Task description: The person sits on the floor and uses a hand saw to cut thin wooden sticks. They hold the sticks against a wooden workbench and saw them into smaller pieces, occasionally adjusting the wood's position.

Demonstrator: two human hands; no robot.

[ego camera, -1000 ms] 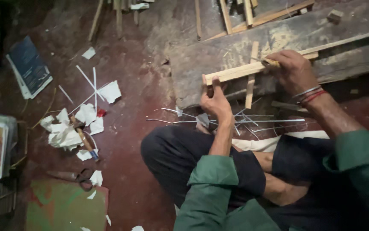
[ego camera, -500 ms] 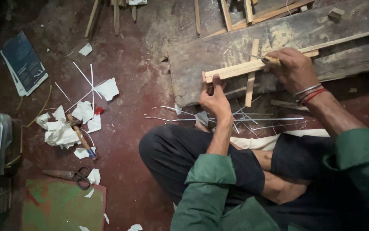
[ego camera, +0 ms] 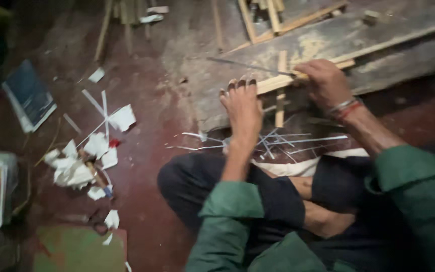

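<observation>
Both hands on a pale wooden stick laid across a worn plank on the floor.

The stick [ego camera: 305, 77] runs from lower left to upper right across the plank [ego camera: 379, 35]. The left hand [ego camera: 242, 108] lies palm down over its lower end, fingers stretched forward and flat; motion blur hides whether it grips the wood. The right hand [ego camera: 323, 83] is clenched on the stick further up, knuckles toward the camera, bangles [ego camera: 347, 107] on the wrist. A second, shorter stick [ego camera: 280, 95] crosses under the first between the hands. Thin slivers [ego camera: 278, 141] lie scattered just below the left hand. Well apart to the left lie paper scraps [ego camera: 84, 161] and a dark book [ego camera: 28, 95].
</observation>
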